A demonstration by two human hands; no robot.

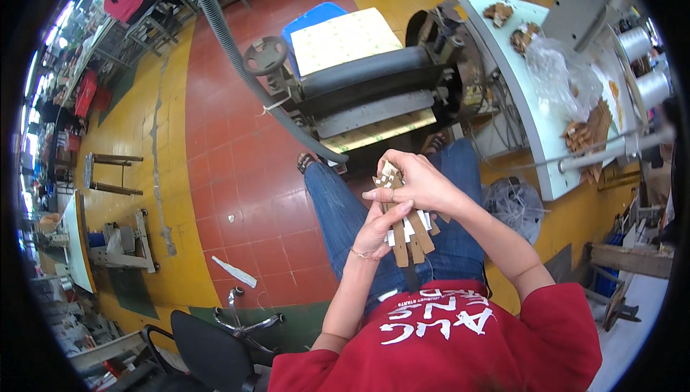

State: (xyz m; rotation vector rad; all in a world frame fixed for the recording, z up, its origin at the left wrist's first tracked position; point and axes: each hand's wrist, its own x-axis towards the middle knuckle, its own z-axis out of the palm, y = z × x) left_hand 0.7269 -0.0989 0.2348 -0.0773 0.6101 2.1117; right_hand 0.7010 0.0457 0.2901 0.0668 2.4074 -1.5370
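Note:
In front of my lap I hold a bundle of flat brown strips (pixel 401 254), leather-like, with small white pieces among them. My left hand (pixel 375 232) grips the bundle from below, its thumb across the strips. Over the upper end my right hand (pixel 417 182) is closed, with bent fingers around the strips' tops. The strips' lower ends fan out below my hands toward my body. What the right fingertips pinch is partly hidden.
Ahead stands a roller machine (pixel 366 68) with a pale sheet (pixel 348 38) and a handwheel (pixel 265 56). A grey hose (pixel 230 51) hangs at its left. On the right, a white table (pixel 496 58) bears a clear plastic bag (pixel 560 79) and brown pieces (pixel 593 133). A black chair (pixel 208 352) is behind left.

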